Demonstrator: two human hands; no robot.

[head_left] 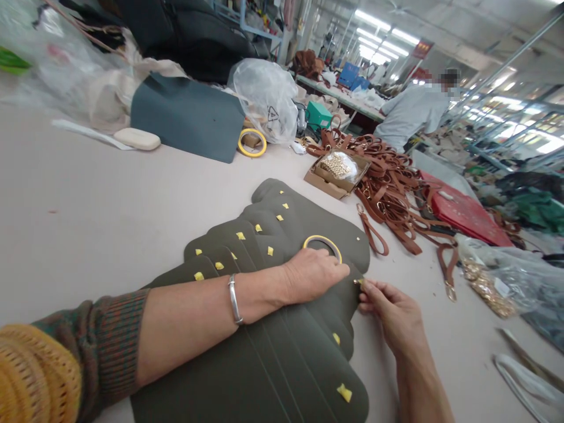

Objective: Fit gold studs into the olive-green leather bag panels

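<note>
Now the left hand (311, 273) is pressing flat, fingers loosely curled and holding nothing, on a fanned stack of dark olive panels (282, 352) lying on the pale table (88, 205). It is resting beside a yellow tape ring (322, 245). The right hand (390, 314) is pinching a small gold fitting (358, 282) at the panel's edge. Brown straps (392, 194) are lying well apart, beyond.

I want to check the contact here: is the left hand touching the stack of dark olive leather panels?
Touching. The head view shows the left hand pressed flat on the top dark olive leather panel, beside the yellow tape ring.
</note>
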